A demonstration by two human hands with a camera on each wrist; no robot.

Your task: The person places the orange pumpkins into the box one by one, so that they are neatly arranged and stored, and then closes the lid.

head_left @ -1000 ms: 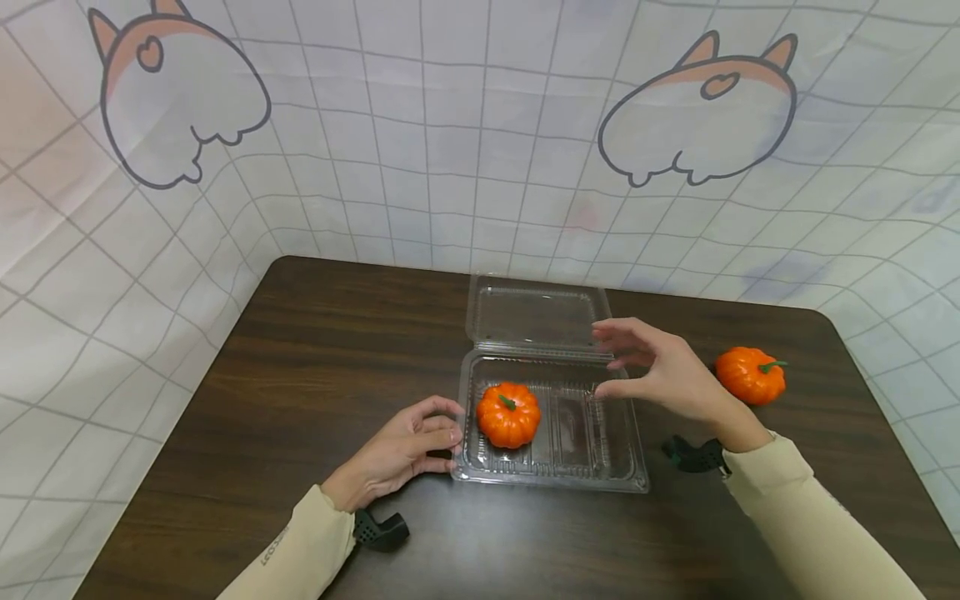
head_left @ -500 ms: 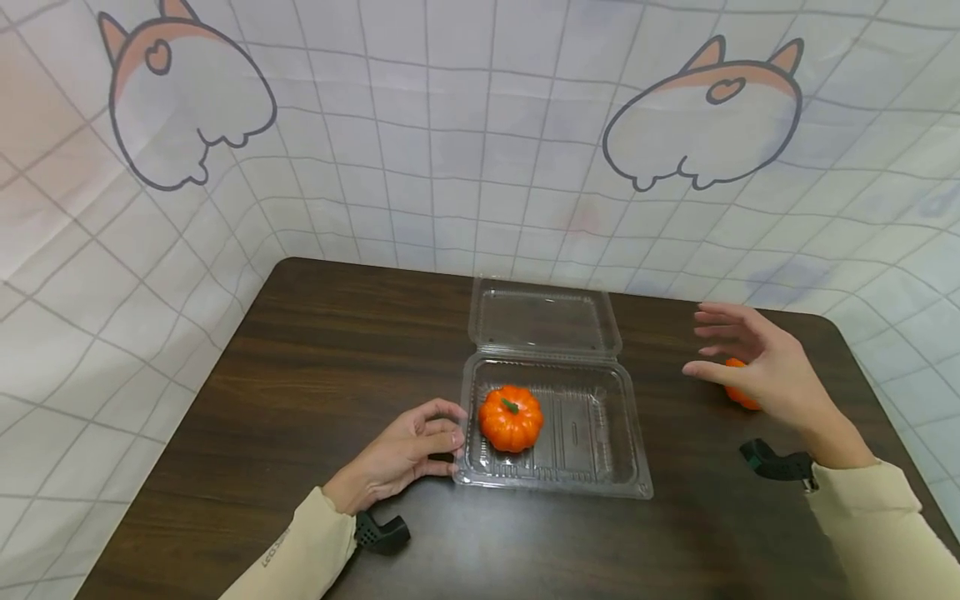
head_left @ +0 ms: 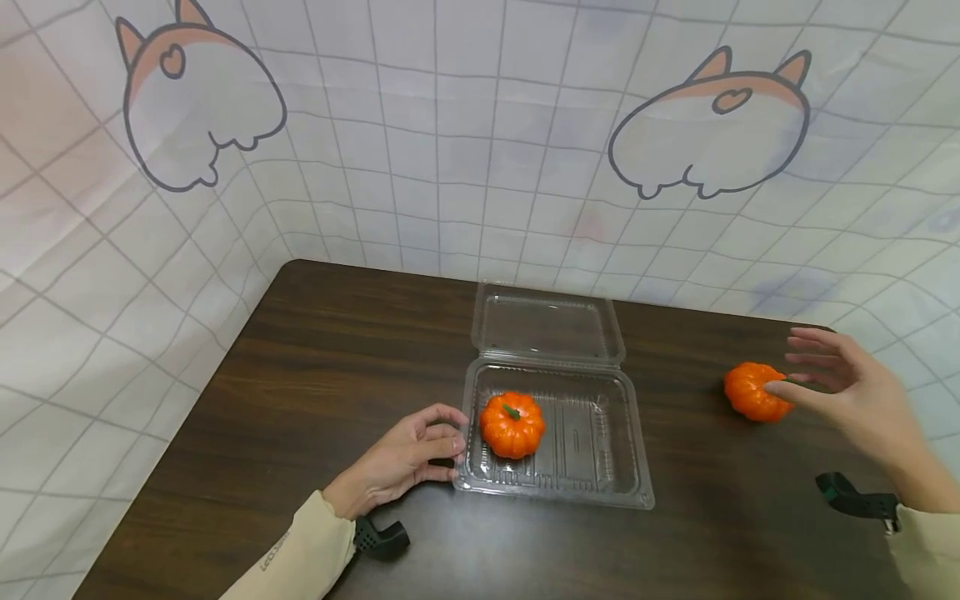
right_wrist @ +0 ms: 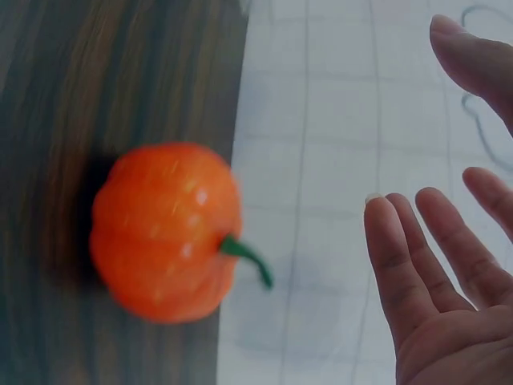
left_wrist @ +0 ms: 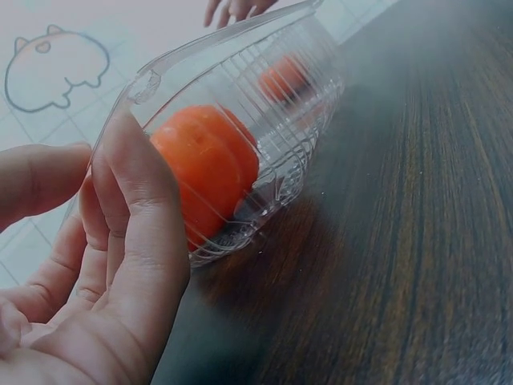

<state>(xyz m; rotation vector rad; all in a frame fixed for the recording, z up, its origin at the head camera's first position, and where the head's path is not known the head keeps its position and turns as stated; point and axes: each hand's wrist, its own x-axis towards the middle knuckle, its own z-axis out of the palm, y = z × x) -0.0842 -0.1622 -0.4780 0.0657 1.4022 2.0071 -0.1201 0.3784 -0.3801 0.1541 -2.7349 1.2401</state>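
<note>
A clear plastic clamshell container [head_left: 577, 442] lies unfolded on the table, its lid tilted back. Inside its left part sits a small orange pumpkin [head_left: 512, 426] with a green stem. My left hand [head_left: 408, 454] pinches the container's left rim between thumb and fingers, which the left wrist view shows close up. On the right side of the table stands a second orange pumpkin [head_left: 753, 392], its stem curving out in the right wrist view [right_wrist: 172, 233]. My right hand [head_left: 862, 392] hovers by that pumpkin, fingers and thumb spread, overlapping its right edge in the head view.
The dark wooden table [head_left: 322, 350] runs back to a white grid-patterned curtain [head_left: 450, 142] with cartoon animal prints. The container's lid [head_left: 547, 325] reaches close to the table's back edge. Dark wrist mounts [head_left: 381, 539] hang from both sleeves.
My right hand has moved right from over the container, past the second pumpkin, to its right side. The left hand stays at the container's rim. The head view has shifted slightly.
</note>
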